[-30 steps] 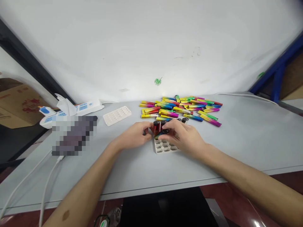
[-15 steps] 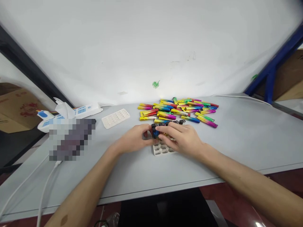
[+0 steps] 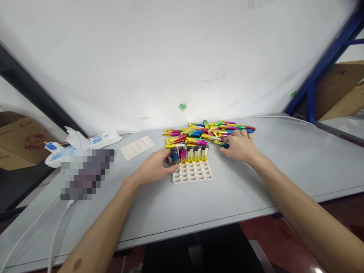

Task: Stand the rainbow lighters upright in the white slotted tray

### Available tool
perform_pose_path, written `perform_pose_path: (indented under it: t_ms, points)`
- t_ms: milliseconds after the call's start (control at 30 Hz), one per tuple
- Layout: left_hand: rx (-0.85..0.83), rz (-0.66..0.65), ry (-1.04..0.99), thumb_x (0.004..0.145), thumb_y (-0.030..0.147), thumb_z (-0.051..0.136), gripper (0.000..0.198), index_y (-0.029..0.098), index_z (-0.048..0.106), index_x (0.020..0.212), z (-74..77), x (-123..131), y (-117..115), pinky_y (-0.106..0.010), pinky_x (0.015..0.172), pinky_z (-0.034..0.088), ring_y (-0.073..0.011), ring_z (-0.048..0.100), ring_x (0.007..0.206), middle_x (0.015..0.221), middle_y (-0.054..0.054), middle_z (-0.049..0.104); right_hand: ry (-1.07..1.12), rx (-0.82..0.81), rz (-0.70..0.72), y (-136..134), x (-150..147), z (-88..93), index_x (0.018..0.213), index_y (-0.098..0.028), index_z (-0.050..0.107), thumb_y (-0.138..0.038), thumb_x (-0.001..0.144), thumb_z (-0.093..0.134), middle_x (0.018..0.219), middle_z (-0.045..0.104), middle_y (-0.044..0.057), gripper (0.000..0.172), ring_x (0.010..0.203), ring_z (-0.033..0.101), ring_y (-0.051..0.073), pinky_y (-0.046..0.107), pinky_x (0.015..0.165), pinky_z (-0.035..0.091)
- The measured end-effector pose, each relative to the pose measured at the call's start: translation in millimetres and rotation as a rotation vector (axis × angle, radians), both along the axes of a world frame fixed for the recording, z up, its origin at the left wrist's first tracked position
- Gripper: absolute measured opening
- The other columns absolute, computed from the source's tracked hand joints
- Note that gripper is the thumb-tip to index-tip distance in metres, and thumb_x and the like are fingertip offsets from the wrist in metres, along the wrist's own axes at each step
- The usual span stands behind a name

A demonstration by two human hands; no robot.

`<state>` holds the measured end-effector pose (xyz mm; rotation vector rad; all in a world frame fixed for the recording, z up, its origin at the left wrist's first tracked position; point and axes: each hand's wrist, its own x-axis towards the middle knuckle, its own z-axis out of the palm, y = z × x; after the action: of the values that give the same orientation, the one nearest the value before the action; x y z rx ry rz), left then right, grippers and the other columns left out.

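A white tray with rows of slots (image 3: 192, 176) lies in front of me, and several shiny lighters (image 3: 190, 154) with black tops stand upright in its far row. My left hand (image 3: 155, 165) curls around the tray's left end. Its thumb rests by the foot of the blue lighter (image 3: 174, 156) in the end slot; its fingers are partly hidden behind. At the front right of a heap of lighters (image 3: 196, 132), my right hand (image 3: 239, 146) has thumb and fingers about a lighter with a blue end (image 3: 221, 144), partly covered by the hand.
A second white tray (image 3: 137, 148) lies to the left. Behind it stands a white power strip (image 3: 104, 139), with a blurred-out dark object (image 3: 91, 170) and white cables nearer. A white wall (image 3: 142, 76) closes off the table's back; cardboard boxes flank both sides.
My right hand has left the tray and moved right and away to the heap, uncovering the row of upright lighters. My left hand stays at the tray's left end. The view has shifted slightly.
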<state>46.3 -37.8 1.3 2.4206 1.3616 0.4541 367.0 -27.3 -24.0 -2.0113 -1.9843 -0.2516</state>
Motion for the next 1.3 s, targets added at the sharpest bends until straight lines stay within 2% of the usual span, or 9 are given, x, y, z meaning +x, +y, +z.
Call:
perform_pose_path:
  t_ms: [167, 300, 433, 600, 733, 900, 1033, 1100, 1300]
  points:
    - [-0.017, -0.03, -0.006, 0.081, 0.05, 0.061, 0.031, 0.02, 0.055, 0.08, -1.3, -2.1, 1.3, -0.03, 0.065, 0.043, -0.0195, 0.058, 0.075, 0.087, -0.004, 0.064, 0.03, -0.026, 0.061, -2.2, -4.1, 1.1, 0.083, -0.017, 0.073, -0.032, 0.077, 0.062, 0.094, 0.063, 0.017, 0.019, 0.103, 0.053, 0.04, 0.054, 0.085, 0.04]
    - [-0.058, -0.042, -0.021, 0.082, 0.051, 0.061, 0.033, 0.019, 0.058, 0.087, -1.2, -2.1, 1.2, -0.031, 0.067, 0.044, -0.0199, 0.059, 0.076, 0.09, -0.004, 0.065, 0.39, -0.082, 0.186, -5.8, -16.1, 10.8, 0.11, -0.018, 0.065, -0.038, 0.092, 0.049, 0.083, 0.068, 0.008, 0.031, 0.078, 0.063, 0.024, 0.039, 0.072, 0.046]
    - [-0.09, -0.041, -0.022, 0.081, 0.053, 0.061, 0.036, 0.019, 0.06, 0.092, -2.3, -2.1, 1.8, -0.031, 0.068, 0.044, -0.0208, 0.059, 0.078, 0.091, -0.005, 0.066, 0.654, -0.042, 0.26, -10.7, -25.4, 17.9, 0.125, -0.02, 0.06, -0.039, 0.095, 0.046, 0.072, 0.064, 0.001, 0.038, 0.064, 0.061, 0.018, 0.032, 0.064, 0.046]
    - [-0.099, -0.049, -0.022, 0.082, 0.051, 0.061, 0.035, 0.018, 0.06, 0.095, -3.5, -1.3, 2.4, -0.032, 0.07, 0.044, -0.0213, 0.059, 0.081, 0.094, -0.005, 0.066, 0.945, -0.026, 0.287, -14.0, -27.8, 22.4, 0.102, -0.019, 0.067, -0.045, 0.086, 0.063, 0.07, 0.059, -0.001, 0.031, 0.065, 0.054, 0.014, 0.029, 0.064, 0.044]
    - [-0.092, -0.044, -0.02, 0.082, 0.052, 0.061, 0.035, 0.018, 0.06, 0.093, -4.6, -2.0, 2.3, -0.032, 0.069, 0.044, -0.0214, 0.059, 0.08, 0.092, -0.005, 0.065, 1.194, -0.026, 0.296, -13.7, -29.8, 23.8, 0.072, -0.018, 0.057, -0.047, 0.08, 0.07, 0.068, 0.056, -0.002, 0.032, 0.064, 0.051, 0.011, 0.027, 0.067, 0.045]
    - [-0.105, -0.041, -0.021, 0.081, 0.051, 0.061, 0.034, 0.019, 0.06, 0.09, -4.0, -2.0, 1.0, -0.031, 0.065, 0.043, -0.0201, 0.058, 0.075, 0.087, -0.003, 0.064, 1.544, -0.133, 0.301, -15.3, -36.1, 25.9, 0.082, -0.02, 0.052, -0.043, 0.082, 0.07, 0.078, 0.063, 0.002, 0.028, 0.063, 0.058, 0.013, 0.03, 0.061, 0.052]
    - [-0.136, -0.051, -0.039, 0.08, 0.05, 0.062, 0.032, 0.02, 0.06, 0.09, -2.1, -1.6, 0.1, -0.03, 0.064, 0.042, -0.0193, 0.057, 0.075, 0.086, -0.002, 0.064, 1.621, -0.182, 0.244, -19.1, -42.3, 28.0, 0.083, -0.022, 0.052, -0.049, 0.084, 0.065, 0.06, 0.046, -0.006, 0.031, 0.044, 0.04, 0.008, 0.022, 0.04, 0.037]
    - [-0.133, -0.048, -0.032, 0.08, 0.051, 0.062, 0.032, 0.02, 0.06, 0.089, -1.9, -1.9, 0.3, -0.03, 0.064, 0.042, -0.0193, 0.057, 0.074, 0.085, -0.002, 0.064, 1.647, -0.21, 0.223, -20.8, -45.1, 28.7, 0.084, -0.021, 0.055, -0.058, 0.086, 0.057, 0.056, 0.037, -0.007, 0.038, 0.041, 0.029, 0.007, 0.02, 0.036, 0.027]
    - [-0.134, -0.043, -0.027, 0.08, 0.052, 0.061, 0.033, 0.02, 0.059, 0.088, -2.7, -1.7, 0.5, -0.03, 0.065, 0.042, -0.0195, 0.056, 0.075, 0.085, -0.003, 0.063, 1.615, -0.304, 0.263, -24.4, -50.3, 30.2, 0.091, -0.025, 0.055, -0.063, 0.087, 0.053, 0.061, 0.05, -0.004, 0.039, 0.045, 0.036, 0.01, 0.021, 0.039, 0.022]
